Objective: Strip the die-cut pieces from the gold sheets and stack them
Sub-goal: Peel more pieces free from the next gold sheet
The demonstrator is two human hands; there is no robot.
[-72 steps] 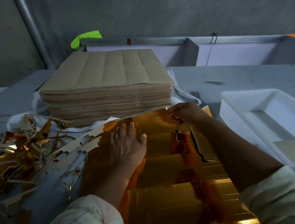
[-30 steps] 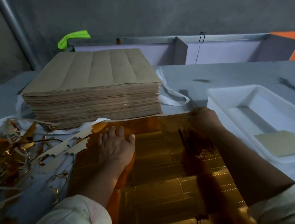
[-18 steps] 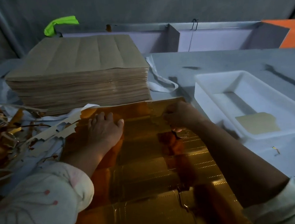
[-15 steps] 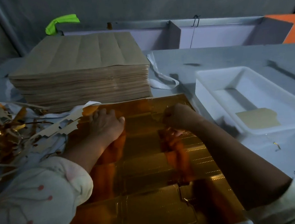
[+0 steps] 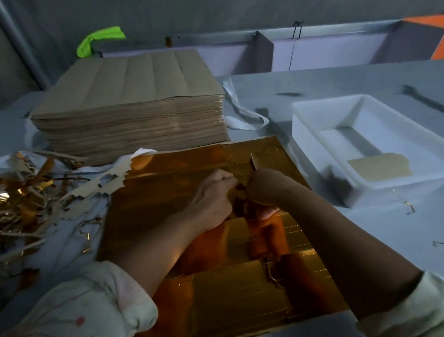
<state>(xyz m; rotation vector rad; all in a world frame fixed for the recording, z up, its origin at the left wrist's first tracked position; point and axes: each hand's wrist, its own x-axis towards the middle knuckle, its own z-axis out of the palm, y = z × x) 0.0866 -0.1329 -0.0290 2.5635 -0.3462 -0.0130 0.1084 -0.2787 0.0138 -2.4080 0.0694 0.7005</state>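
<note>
Gold sheet (image 5: 221,297) lies flat on the grey desk (image 5: 383,240), its far edge just short of the tall stack of brown sheets (image 5: 130,112). Perforation lines show across its near half.

Both hands work at the middle of the sheet, knuckles nearly touching.
- Left hand (image 5: 212,196): back up, fingers (image 5: 227,180) curled tight and bunched together, the tips pinching the foil at a cut line right beside the other hand.
- Right hand (image 5: 268,188): balled up, fingers folded under the palm, tips hidden. A narrow gold flap (image 5: 252,162) stands upright out of the sheet at its top knuckles. Cannot tell whether the hand holds it or only sits against it.

Both forearms cross the sheet, with pale sleeves (image 5: 76,323) pushed back.

White tray (image 5: 317,133) sits on the desk to the right of the sheet, close to its far corner. One pale die-cut piece (image 5: 379,166) lies flat on the tray floor.

Left of the sheet is a loose scrap pile (image 5: 12,205) of gold and brown strips, with one jagged strip reaching the sheet's far left corner. A few thin slivers (image 5: 408,207) lie on the desk to the right.
</note>
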